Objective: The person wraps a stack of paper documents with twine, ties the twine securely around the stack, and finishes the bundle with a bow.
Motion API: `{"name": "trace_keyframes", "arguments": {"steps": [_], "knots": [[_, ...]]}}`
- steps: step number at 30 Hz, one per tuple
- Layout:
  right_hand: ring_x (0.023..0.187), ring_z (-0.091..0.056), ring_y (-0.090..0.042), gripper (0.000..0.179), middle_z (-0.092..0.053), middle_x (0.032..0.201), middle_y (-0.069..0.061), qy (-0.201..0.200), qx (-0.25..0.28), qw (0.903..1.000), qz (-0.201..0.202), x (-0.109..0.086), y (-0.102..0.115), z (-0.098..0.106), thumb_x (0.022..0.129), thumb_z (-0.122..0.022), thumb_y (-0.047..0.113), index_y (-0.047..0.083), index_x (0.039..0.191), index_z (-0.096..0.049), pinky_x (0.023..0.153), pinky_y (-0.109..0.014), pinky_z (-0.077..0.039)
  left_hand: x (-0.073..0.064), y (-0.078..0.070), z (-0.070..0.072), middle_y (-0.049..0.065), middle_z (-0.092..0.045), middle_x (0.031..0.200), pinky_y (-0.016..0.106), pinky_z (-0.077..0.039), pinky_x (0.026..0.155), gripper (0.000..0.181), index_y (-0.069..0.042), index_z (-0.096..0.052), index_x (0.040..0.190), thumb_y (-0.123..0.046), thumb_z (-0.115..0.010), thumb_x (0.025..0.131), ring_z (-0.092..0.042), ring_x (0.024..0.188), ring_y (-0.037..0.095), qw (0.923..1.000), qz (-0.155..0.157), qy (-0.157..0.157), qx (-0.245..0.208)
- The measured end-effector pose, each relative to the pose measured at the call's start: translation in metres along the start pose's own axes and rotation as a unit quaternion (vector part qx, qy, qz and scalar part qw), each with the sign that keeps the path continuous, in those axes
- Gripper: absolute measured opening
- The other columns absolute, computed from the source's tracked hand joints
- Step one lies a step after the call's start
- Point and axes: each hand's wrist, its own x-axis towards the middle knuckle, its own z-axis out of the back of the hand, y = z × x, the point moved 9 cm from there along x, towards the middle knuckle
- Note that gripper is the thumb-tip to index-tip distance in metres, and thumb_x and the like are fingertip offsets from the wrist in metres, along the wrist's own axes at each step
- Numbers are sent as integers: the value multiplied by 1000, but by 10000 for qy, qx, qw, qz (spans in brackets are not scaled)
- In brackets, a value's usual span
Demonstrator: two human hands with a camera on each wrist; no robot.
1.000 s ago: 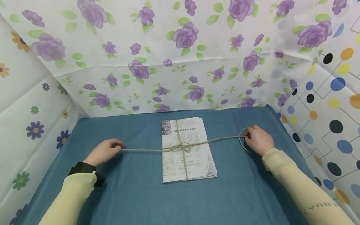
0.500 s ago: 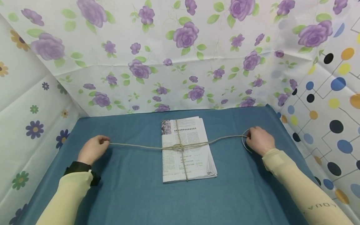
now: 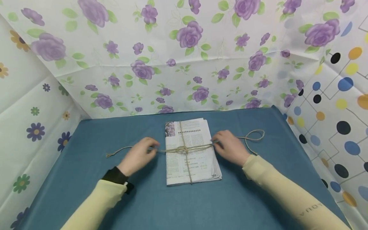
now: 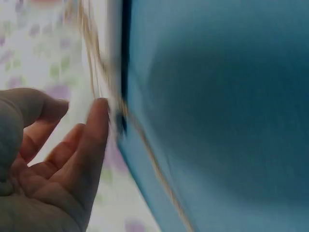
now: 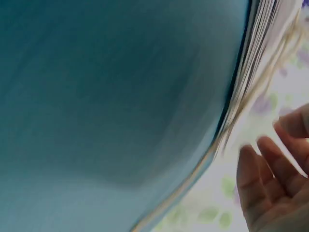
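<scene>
A stack of folded newspapers [image 3: 175,172] lies at the middle of the cloth, with beige twine [image 3: 188,168] crossing it both ways and a small knot [image 3: 181,149] on top. My left hand [image 3: 139,155] is just beside the stack's left edge; in the left wrist view its thumb and fingers [image 4: 98,118] stand apart with nothing pinched. At the right edge is my right hand [image 3: 230,147], its fingers [image 5: 248,169] spread and holding nothing in the right wrist view. One twine tail runs left under the left hand; the other ends in a loose loop at right.
Blue cloth [image 3: 172,207] covers the table. A curtain with purple roses [image 3: 189,35] rises behind it, with a flower-patterned sheet [image 3: 34,111] at left and a dotted sheet [image 3: 345,127] at right.
Both hands have let go of the twine ends and moved inward to the newspaper stack. The loops at the knot have pulled tighter, and both tails now lie loose on the cloth.
</scene>
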Motion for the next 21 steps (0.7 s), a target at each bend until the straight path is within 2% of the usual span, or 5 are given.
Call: {"name": "trace_keyframes", "arguments": {"steps": [4,7,11,15,21], "knots": [[116,-59,-25,16,-68,116,-2,334,154,9986,375,10,30,-29,100,-67,19,14,115,-73,97,-44,-50,9,-14,-33,14,-58,128,46,-52,92,28,-5,-64,127,-10,-65,100,-62,114,28,9992,106,378,-119],[115,-59,-21,18,-68,117,0,392,174,9975,569,14,41,-41,101,-68,23,16,117,-74,97,-41,-50,14,-13,-44,15,-56,123,43,-52,85,25,-5,-61,125,-9,-63,100,-62,105,25,9992,191,342,-10],[106,-59,-18,15,-68,111,4,408,146,9970,635,20,49,-44,101,-70,28,19,111,-76,90,-37,-51,16,-14,-45,10,-57,108,40,-51,78,13,-7,-64,113,-10,-65,101,-59,92,21,9998,136,127,100],[96,-59,-15,8,-67,102,6,501,-42,9980,396,25,46,-43,100,-71,28,22,102,-76,80,-34,-52,17,-19,-43,3,-60,98,38,-50,77,4,-11,-70,103,-13,-69,100,-58,86,17,9999,-73,44,127],[89,-58,-16,9,-66,95,5,691,-336,9970,-8,29,36,-40,101,-69,28,22,98,-75,72,-35,-51,16,-23,-38,-2,-61,92,37,-48,75,7,-13,-76,103,-16,-71,100,-56,81,13,9997,-215,-3,75]]}}
